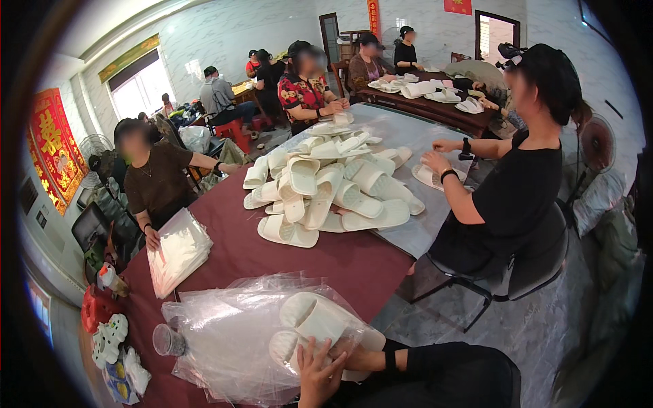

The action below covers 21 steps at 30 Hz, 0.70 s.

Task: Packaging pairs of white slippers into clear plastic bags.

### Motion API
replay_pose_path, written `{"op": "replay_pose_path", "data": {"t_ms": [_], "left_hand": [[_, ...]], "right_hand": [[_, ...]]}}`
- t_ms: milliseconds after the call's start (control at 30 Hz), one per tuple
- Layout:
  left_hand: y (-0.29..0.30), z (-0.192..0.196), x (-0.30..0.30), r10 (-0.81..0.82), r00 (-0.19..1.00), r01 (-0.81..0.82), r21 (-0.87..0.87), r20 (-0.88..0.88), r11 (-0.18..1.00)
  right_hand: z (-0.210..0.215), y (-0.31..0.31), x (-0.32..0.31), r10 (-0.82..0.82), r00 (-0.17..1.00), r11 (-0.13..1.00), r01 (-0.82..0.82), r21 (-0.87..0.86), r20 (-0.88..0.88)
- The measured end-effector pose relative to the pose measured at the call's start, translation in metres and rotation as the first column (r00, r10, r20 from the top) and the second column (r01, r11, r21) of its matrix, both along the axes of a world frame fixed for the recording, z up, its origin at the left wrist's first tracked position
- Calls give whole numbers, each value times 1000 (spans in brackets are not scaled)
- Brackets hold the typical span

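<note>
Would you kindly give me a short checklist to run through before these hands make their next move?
1. Two white slippers side by side: ok.
2. Left hand at the nearer slipper: ok, fingers over it.
3. Right hand firmly gripping: cannot tell, partly hidden behind the left.
4. Clear plastic bags squared up: not ok, edges fanned out.
5. Clear cup well away from the bags: not ok, right at their left edge.
6. More slippers on the table: ok, heaped ahead.

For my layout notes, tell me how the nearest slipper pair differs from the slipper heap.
The slipper pair is just two slippers; the slipper heap holds many. The pair lies side by side; the heap is jumbled at mixed angles. Both are whitish with broad straps.
</note>
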State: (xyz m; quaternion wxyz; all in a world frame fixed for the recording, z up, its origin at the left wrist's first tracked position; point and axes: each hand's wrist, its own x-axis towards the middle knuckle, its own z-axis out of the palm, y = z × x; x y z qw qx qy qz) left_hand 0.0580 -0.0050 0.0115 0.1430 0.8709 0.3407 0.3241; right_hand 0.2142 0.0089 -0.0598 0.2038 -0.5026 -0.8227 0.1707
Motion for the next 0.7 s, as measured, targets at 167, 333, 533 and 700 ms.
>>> {"op": "replay_pose_path", "data": {"t_ms": [167, 333, 533, 700], "left_hand": [[-7, -4, 3, -66, 997, 65, -19, -44, 998], [-6, -18, -1, 346, 886, -362, -6, 310, 932], [21, -43, -32, 741, 445, -616, -428, 504, 661], [20, -38, -37, 716, 206, 97, -742, 667, 663]], "right_hand": [[-4, 2, 5, -86, 988, 995, 90, 30, -132], [-5, 11, 0, -175, 949, 980, 194, 47, -264], [-14, 19, -13, -218, 881, 962, 266, 58, -420], [-21, 20, -21, -240, 804, 945, 322, 60, -545]]}}
